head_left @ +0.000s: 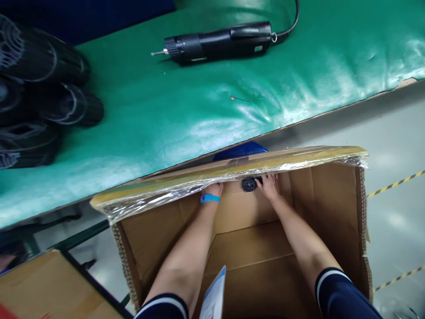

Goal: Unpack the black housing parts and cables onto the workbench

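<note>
Both my arms reach down into a large open cardboard box (332, 199) that stands below the table edge. My right hand (270, 186) grips a small black round part (249, 184) at the box's far wall, just under the folded flap. My left hand (214, 189), with a blue band at the wrist, is mostly hidden beneath that plastic-wrapped flap (232, 170); what it holds cannot be seen.
A black electric screwdriver (219, 43) with a cord lies on the green table mat (166, 110). Black ribbed cylindrical parts (43, 88) are stacked at the left. Another carton (43, 288) sits at the lower left. Grey floor with yellow-black tape (395, 182) lies to the right.
</note>
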`<state>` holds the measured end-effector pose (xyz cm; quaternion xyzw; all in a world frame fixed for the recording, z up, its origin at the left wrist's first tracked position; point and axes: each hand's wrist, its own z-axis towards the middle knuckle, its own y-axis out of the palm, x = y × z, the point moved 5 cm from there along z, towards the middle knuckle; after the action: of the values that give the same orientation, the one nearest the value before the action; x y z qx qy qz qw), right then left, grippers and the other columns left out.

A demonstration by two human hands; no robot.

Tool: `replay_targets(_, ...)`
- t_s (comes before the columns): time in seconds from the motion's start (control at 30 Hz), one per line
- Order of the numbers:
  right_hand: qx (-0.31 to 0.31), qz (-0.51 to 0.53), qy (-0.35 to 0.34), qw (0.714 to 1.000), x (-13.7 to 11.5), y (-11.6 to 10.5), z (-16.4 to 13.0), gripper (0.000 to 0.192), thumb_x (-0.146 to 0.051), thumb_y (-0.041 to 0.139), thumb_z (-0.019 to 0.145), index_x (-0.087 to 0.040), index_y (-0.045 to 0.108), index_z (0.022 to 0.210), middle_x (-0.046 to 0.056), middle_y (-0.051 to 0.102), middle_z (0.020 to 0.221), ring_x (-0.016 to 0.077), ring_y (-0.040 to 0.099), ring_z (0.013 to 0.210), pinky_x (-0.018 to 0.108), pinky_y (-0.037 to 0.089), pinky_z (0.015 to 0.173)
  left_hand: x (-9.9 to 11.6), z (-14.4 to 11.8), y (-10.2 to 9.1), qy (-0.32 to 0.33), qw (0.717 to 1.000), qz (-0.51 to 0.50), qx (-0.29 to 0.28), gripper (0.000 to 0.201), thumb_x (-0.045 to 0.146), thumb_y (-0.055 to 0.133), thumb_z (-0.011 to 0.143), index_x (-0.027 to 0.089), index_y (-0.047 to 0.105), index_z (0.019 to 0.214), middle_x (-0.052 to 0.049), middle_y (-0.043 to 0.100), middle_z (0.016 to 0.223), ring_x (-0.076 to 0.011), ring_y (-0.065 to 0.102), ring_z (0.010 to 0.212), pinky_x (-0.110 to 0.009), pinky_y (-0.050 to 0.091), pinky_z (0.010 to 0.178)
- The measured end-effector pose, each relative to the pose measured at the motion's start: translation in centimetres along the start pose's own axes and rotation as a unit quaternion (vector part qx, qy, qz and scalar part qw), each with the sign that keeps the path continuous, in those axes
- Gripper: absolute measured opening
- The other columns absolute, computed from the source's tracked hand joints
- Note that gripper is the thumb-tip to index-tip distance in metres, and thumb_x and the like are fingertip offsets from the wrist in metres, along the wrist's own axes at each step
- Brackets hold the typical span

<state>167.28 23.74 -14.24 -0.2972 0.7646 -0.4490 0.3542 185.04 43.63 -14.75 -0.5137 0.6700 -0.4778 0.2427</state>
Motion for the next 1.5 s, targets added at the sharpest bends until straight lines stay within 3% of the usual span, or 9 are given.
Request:
replay_targets(0.13,-0.006,-0.002,-0.003,1.000,-0.7,0.0,0.4,0.042,-0.045,0.047,0.098,-0.020,0.064,0.125,0.017,0.059,0.123,0.0324,0.046,0.118,0.047,0.033,0.104,1.2,-1.4,0.8,0.054,0.998,-0.012,-0.031,0.047,0.047,0.053,0.086,0.017,0.068,0.118,-0.017,0.066,0.122,-0.0364,0.054,0.123,-0.048,0.041,0.107)
replay_targets(0.27,-0.010,-0.014,0.016,1.000,-0.8,-0.1,0.2,0.042,-0.049,0.047,0.097,-0.021,0.066,0.124,0.016,0.058,0.126,0.0338,0.045,0.120,0.050,0.030,0.107,-0.2,-1.7,1.0,-0.017,1.000,-0.003,-0.002,0.054,0.046,0.047,0.091,0.008,0.061,0.127,-0.026,0.058,0.129,-0.0425,0.047,0.129,-0.056,0.038,0.108)
replay_targets(0.47,-0.041,-0.037,0.023,0.998,-0.5,0.2,0.7,0.048,-0.048,0.049,0.096,-0.017,0.060,0.131,0.020,0.058,0.127,0.0364,0.044,0.123,0.050,0.034,0.105,-2.4,-2.7,2.5,-0.079,0.997,-0.005,-0.008,0.060,0.044,0.047,0.094,0.007,0.048,0.141,-0.026,0.053,0.130,-0.0381,0.057,0.118,-0.047,0.049,0.097)
replay_targets(0.67,-0.078,-0.033,0.016,0.996,0.7,0.4,0.6,0.043,-0.039,0.043,0.099,-0.015,0.060,0.131,0.019,0.057,0.127,0.0329,0.048,0.118,0.043,0.042,0.098,-1.2,-7.4,3.3,-0.003,0.999,-0.003,-0.043,0.064,0.058,0.063,0.086,0.034,0.049,0.143,-0.016,0.047,0.130,-0.0327,0.058,0.111,-0.042,0.049,0.092)
replay_targets(0.83,-0.089,-0.044,0.023,0.995,1.0,-0.1,0.1,0.045,-0.037,0.050,0.094,-0.013,0.058,0.131,0.022,0.056,0.123,0.0346,0.051,0.113,0.043,0.046,0.089,-0.1,-8.7,3.5,0.032,0.996,0.053,-0.058,0.083,0.069,0.059,0.082,0.029,0.038,0.151,-0.015,0.053,0.108,-0.0329,0.056,0.102,-0.043,0.047,0.088)
replay_targets(0.93,-0.070,-0.048,0.011,0.996,0.5,-0.6,0.0,0.046,-0.038,0.054,0.091,-0.013,0.058,0.130,0.021,0.057,0.121,0.0350,0.051,0.113,0.048,0.040,0.098,1.5,-8.1,3.3,0.059,0.995,0.044,-0.074,0.087,0.067,0.058,0.084,0.018,0.035,0.152,-0.017,0.055,0.110,-0.0327,0.054,0.105,-0.042,0.046,0.090)
replay_targets(1.03,-0.060,-0.054,-0.010,0.997,-0.1,-1.0,0.0,0.050,-0.043,0.059,0.088,-0.013,0.059,0.128,0.021,0.057,0.122,0.0359,0.051,0.115,0.052,0.033,0.105,2.9,-6.3,2.6,0.082,0.991,0.051,-0.089,0.067,0.051,0.052,0.092,0.010,0.043,0.145,-0.023,0.052,0.124,-0.0363,0.049,0.118,-0.046,0.041,0.098)
replay_targets(1.27,-0.084,-0.044,0.024,0.995,-1.6,-0.9,0.4,0.062,-0.055,0.066,0.083,-0.014,0.057,0.129,0.023,0.053,0.130,0.0387,0.047,0.122,0.055,0.030,0.107,5.0,-1.5,1.6,0.165,0.966,0.068,-0.187,0.056,0.037,0.075,0.074,0.020,0.062,0.126,-0.016,0.063,0.120,-0.0356,0.056,0.116,-0.043,0.043,0.100)
replay_targets(1.5,-0.129,-0.013,0.108,0.986,-2.7,-0.5,0.7,0.061,-0.034,0.065,0.083,-0.020,0.048,0.140,0.021,0.048,0.139,0.0364,0.045,0.123,0.049,0.042,0.098,7.1,0.0,0.6,0.131,0.972,0.079,-0.178,0.043,0.025,0.059,0.087,0.016,0.060,0.129,-0.017,0.061,0.128,-0.0336,0.053,0.124,-0.043,0.039,0.108)
